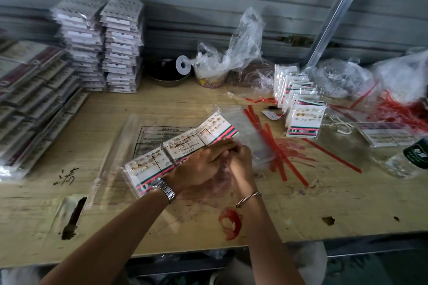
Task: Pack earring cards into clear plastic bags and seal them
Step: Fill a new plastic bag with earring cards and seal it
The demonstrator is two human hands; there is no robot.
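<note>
Clear glossy plastic bag [150,137], flat, holding three rectangular earring cards [143,166]; left hand [199,165] presses it flat-fingered; right hand [242,161] curled at edge, grip unclear.

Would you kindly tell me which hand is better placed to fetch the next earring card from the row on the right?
Probably the right hand: it lies nearer that row of earring cards, with only loose red strips between. The left hand lies across the bagged cards, on the far side.
</note>
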